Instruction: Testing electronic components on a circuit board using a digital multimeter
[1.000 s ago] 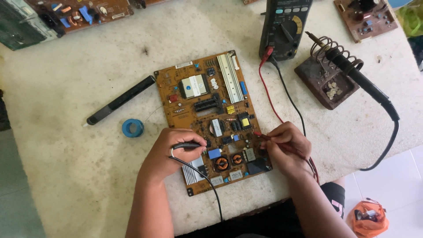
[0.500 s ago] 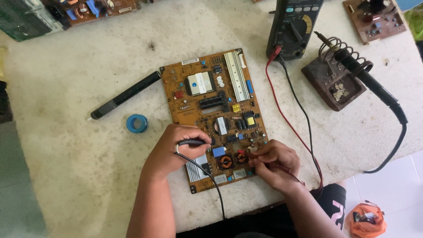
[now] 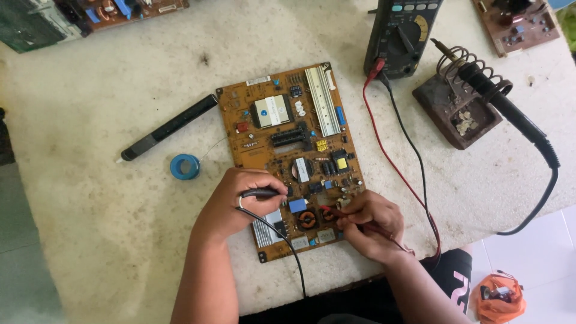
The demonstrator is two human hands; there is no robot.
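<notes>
The left hand (image 3: 231, 201) pinched a black probe (image 3: 264, 193), the right hand (image 3: 369, 231) a red probe (image 3: 336, 212); both tips met the lower end of the orange circuit board (image 3: 288, 150) lying flat on the pale table (image 3: 120, 240); leads ran up to the multimeter (image 3: 401, 36)

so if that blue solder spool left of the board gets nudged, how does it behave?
The solder spool lies flat on the table, so it would probably slide, not roll. It looks small, likely light. Its thin loose wire tail would probably drag along.

soft even daylight, faint shadows, sharp focus, mild edge distortion
</notes>
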